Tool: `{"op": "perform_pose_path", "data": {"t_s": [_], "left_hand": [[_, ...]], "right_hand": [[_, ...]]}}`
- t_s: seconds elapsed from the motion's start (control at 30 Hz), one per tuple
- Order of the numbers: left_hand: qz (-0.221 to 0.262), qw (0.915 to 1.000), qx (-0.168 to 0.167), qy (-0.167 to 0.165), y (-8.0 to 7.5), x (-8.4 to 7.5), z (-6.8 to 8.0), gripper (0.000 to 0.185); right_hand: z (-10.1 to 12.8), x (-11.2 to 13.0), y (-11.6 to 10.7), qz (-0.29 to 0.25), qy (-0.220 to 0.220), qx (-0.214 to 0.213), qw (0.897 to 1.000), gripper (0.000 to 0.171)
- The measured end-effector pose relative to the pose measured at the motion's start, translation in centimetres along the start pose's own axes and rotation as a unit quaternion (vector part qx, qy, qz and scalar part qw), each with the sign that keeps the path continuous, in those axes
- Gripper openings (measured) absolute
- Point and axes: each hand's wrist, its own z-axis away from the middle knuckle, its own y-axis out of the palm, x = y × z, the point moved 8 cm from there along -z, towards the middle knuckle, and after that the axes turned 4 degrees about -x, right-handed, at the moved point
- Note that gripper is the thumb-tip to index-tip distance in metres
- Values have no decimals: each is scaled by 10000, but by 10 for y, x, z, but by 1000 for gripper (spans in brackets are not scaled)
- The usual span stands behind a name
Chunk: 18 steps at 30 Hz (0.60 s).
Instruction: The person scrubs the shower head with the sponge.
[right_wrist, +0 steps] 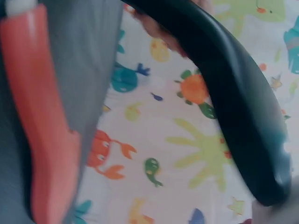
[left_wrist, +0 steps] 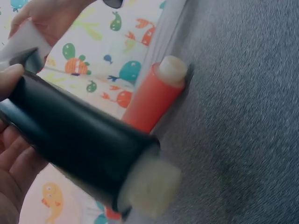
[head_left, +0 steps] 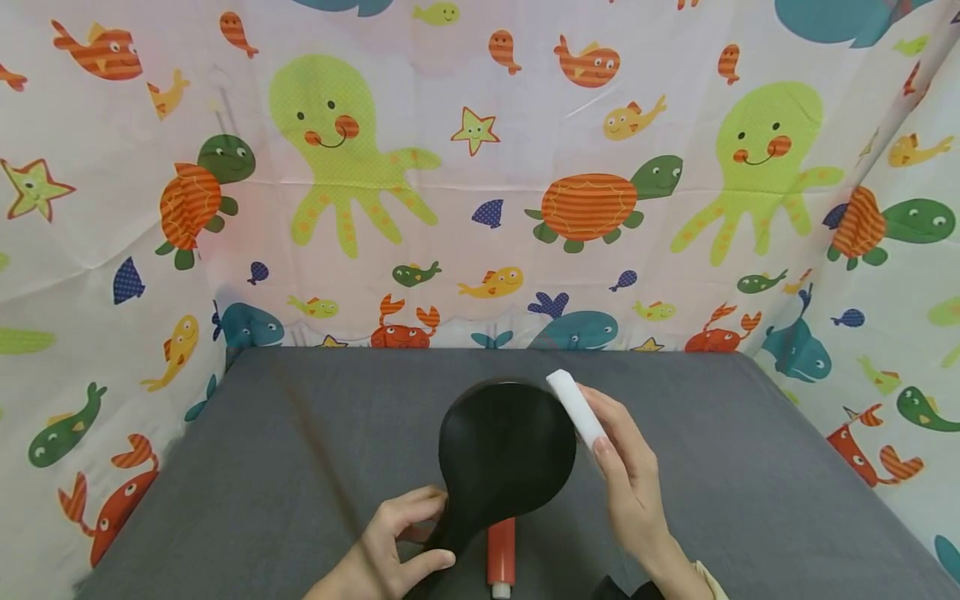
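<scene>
My left hand (head_left: 397,542) grips the handle of a black paddle (head_left: 506,450) with a broad rounded head, thumb across the handle. In the left wrist view the handle's pale end plug (left_wrist: 154,186) shows. Between the fingers and thumb of my right hand (head_left: 630,475) is a white rectangular block (head_left: 576,407), held at the right edge of the paddle's head; whether it touches cannot be told. Below the paddle a red paddle-like thing (right_wrist: 44,116) with a pale handle end lies on the table. The black head hides part of it in the head view.
A grey cloth (head_left: 315,450) covers the table. White curtains (head_left: 465,225) printed with sea animals stand behind it and along both sides. A dark object (head_left: 626,590) shows near my right wrist. One thin blurred brown streak (head_left: 330,458) crosses the left side.
</scene>
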Motion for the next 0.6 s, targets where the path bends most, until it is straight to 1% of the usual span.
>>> {"op": "perform_pose_path", "data": {"t_s": [0.07, 0.17, 0.23, 0.33, 0.4, 0.5, 0.6], "left_hand": [[-274, 9995, 87, 132, 0, -1, 0, 41], [-363, 9990, 139, 230, 1, -2, 0, 45], [-439, 9984, 119, 342, 1, -2, 1, 47], [-550, 9974, 21, 456, 0, -2, 2, 50], [-727, 9956, -111, 578, -2, -3, 2, 51], [-1009, 9915, -269, 775, -5, -7, 1, 51], [-1401, 9832, -395, 1104, -8, -12, -1, 50]], "right_hand": [[-8, 5, 0, 214, -87, 131, 9996, 44], [-17, 11, 3, 481, -279, 394, 9977, 41], [-21, 14, 4, 562, -405, 509, 9963, 40], [-21, 12, 1, 630, -360, 513, 9960, 40], [-18, 6, -3, 672, -191, 452, 9965, 41], [-12, -8, -9, 904, 345, 411, 9945, 41], [-7, -19, -14, 1164, 855, 460, 9884, 39]]}}
